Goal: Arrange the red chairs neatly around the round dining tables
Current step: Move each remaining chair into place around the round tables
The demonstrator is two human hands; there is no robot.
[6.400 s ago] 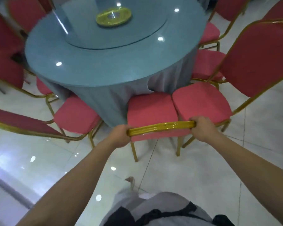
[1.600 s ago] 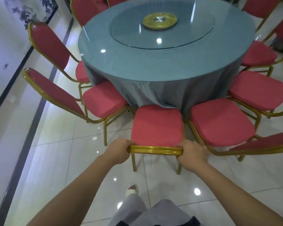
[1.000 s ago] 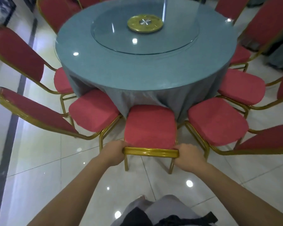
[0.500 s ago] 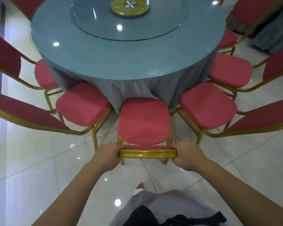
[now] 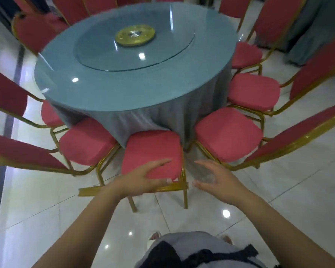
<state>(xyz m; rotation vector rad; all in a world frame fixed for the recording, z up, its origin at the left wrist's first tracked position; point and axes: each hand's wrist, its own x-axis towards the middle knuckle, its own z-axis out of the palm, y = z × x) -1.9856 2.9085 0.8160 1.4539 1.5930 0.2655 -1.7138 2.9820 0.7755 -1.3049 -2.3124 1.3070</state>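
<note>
Apparently done here: the chair [image 5: 151,149] stands just ahead of the left hand [image 5: 143,178] and right hand [image 5: 219,182], both spread apart, gripping nothing, its seat against the table [image 5: 124,97]; left neighbour [image 5: 85,144] and right neighbour [image 5: 228,132] look placed too.

tiled floor [image 5: 46,209], red chairs [image 5: 153,151], round table [image 5: 124,97]

Glossy white floor tiles [image 5: 278,200] filled the lower frame, crossed by thin grout lines. A dark stripe [image 5: 9,124] ran up the floor along the left edge. Round light spots [image 5: 226,213] glinted on the tiles. Grey-green cloth [image 5: 307,35] hung at upper right.
</note>
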